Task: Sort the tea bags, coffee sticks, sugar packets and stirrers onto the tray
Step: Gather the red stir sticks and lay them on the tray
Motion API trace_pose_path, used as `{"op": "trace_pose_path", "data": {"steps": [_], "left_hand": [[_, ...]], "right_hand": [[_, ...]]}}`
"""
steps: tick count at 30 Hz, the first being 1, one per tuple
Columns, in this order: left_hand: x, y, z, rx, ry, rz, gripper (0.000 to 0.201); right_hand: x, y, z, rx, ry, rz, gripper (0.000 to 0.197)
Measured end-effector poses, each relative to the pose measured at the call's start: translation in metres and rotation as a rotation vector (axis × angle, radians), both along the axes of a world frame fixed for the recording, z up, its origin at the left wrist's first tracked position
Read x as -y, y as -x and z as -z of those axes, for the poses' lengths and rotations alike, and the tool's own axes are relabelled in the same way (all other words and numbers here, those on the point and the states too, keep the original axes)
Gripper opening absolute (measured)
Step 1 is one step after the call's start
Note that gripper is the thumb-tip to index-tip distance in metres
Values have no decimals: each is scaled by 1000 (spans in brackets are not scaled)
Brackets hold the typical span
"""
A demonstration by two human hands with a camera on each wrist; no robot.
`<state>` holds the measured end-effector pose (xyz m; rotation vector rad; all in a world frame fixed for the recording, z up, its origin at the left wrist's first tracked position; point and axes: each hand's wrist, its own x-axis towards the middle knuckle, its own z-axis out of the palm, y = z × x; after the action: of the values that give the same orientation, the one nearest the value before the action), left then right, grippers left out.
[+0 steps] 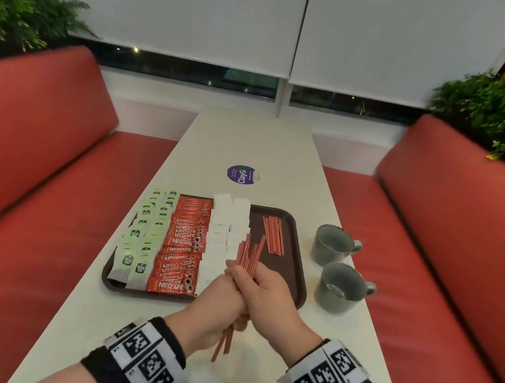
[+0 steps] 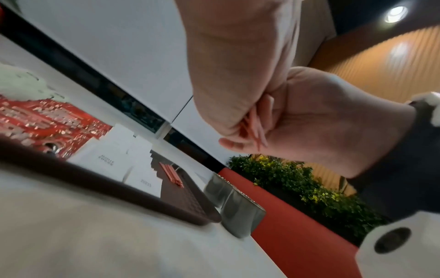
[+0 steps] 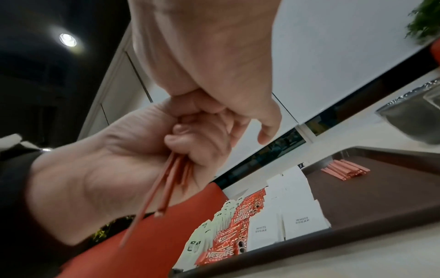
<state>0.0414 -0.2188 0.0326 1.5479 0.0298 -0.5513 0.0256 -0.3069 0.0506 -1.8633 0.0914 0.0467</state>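
A dark brown tray (image 1: 301, 292) lies on the white table. From left to right it carries green tea bags (image 1: 147, 231), red Nescafe coffee sticks (image 1: 184, 243), white sugar packets (image 1: 222, 229) and a small pile of red stirrers (image 1: 272, 235). Above the tray's near edge both hands hold one bundle of red stirrers (image 1: 247, 254) upright. My left hand (image 1: 225, 289) grips the bundle low down, its fingers curled round it (image 3: 185, 150). My right hand (image 1: 263, 286) wraps over the bundle and the left fingers. The bundle's lower ends (image 3: 164, 190) stick out below the fists.
Two grey cups (image 1: 331, 244) (image 1: 341, 286) stand on the table right of the tray. A purple round sticker (image 1: 240, 174) is on the table further back. Red benches (image 1: 18, 172) flank the table, with plants behind them.
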Motion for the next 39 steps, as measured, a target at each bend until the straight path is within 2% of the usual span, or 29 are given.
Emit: {"op": "trace_pose_path", "data": {"steps": [4,7,10,12,15,19,27,30,33,36,39], "left_hand": [[-3,-1,1,-125,155,62,25],[-13,-5,3,-251,295,110,27],[-18,-7,4,-421,455,169,15],[-16,-7,7,-502,559,105,21],[-7,-10,5,-533,674,-132,36],[-1,-18,1,-510,698,-316,34],[-7,-32,22,-514,719,-346,23],[-8,-41,30,-521,696,-340,35],[-13,-57,32,-502,581,-306,54],[-19,-80,38,-472,527,-267,57],[-12,-108,42,-452,492,-242,48]], "right_hand": [[-1,0,1,-33,-71,0,24],[1,-1,0,-15,-233,52,22],[2,-8,-6,80,-394,139,23],[3,-15,-13,156,-471,160,22],[0,-19,-17,227,-412,89,22],[-7,-17,-6,218,-286,35,19],[-26,-34,16,135,-167,57,26],[-31,-43,20,84,-116,86,22],[-16,-73,17,20,-79,151,12],[16,-122,28,-196,-11,237,19],[47,-166,34,-414,105,290,23]]}}
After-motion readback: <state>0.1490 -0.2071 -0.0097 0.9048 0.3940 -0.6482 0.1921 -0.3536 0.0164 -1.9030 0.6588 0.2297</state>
